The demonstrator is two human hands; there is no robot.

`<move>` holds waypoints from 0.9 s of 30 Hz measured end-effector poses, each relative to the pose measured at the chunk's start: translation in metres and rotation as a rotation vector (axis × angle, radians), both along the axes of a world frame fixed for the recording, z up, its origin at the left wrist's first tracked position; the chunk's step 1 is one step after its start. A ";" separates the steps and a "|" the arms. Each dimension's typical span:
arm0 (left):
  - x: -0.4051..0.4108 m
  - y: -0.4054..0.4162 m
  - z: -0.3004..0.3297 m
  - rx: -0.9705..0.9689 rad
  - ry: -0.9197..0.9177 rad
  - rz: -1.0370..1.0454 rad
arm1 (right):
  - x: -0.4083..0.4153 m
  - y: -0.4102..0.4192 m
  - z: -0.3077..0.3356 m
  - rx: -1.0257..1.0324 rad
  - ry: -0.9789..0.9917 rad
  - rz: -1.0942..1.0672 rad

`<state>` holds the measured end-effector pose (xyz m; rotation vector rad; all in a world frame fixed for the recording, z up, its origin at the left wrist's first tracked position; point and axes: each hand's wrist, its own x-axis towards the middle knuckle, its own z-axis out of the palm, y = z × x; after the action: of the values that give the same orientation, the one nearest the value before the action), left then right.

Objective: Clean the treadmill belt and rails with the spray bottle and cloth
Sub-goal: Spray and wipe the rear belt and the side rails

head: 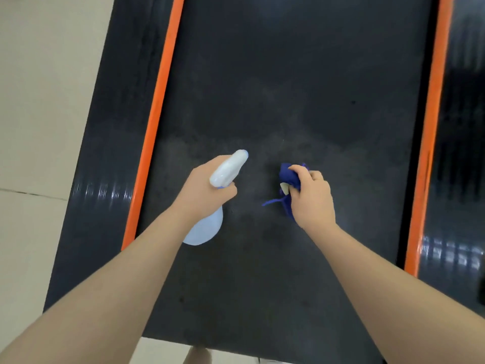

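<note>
While both arms reached out over the treadmill belt (288,88), the head view, the only 1 given, showed the left hand (202,190) wrapped round the neck of the pale spray bottle (225,172), its fingers curled tight on it, nozzle pointing forward and away over the belt's middle. The right hand (312,195) gripped the bunched blue cloth (288,177), fingers closed over the wad, with a loose strand trailing toward the bottle. Whether the cloth touched the belt or hung just above it could not be told. The 2 hands were near each other but apart.

Orange strips (157,114) ran down both sides of the belt, with the dark glossy rails (112,153) outside them and pale floor tiles (39,101) further left. Grey smudged patches covered the centre of the belt.

Several things looked likely to go wrong. Spraying with the nozzle this high could have let mist drift onto the tiles, leaving them slippery. Too much liquid could have pooled at the belt edges and run beneath. Kept balled up, the cloth would probably have smeared the grime instead of lifting it, and the trailing strand might have dragged dirt back. The rails could easily have been missed.
</note>
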<state>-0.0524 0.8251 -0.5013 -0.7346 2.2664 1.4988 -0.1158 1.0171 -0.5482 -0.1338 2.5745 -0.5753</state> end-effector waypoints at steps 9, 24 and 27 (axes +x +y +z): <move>-0.004 0.121 0.003 0.337 0.006 -0.078 | 0.001 0.104 0.030 -0.148 -0.107 -0.309; 0.007 0.126 0.015 -0.033 -0.140 0.254 | 0.026 0.112 0.039 -0.086 -0.057 -0.214; 0.036 0.085 0.026 0.039 -0.126 0.403 | 0.036 0.083 0.041 -0.115 -0.096 -0.171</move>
<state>-0.0166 0.9105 -0.4749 -1.2957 2.0731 1.6041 -0.0802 1.1000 -0.5074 0.0746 2.4743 -0.7742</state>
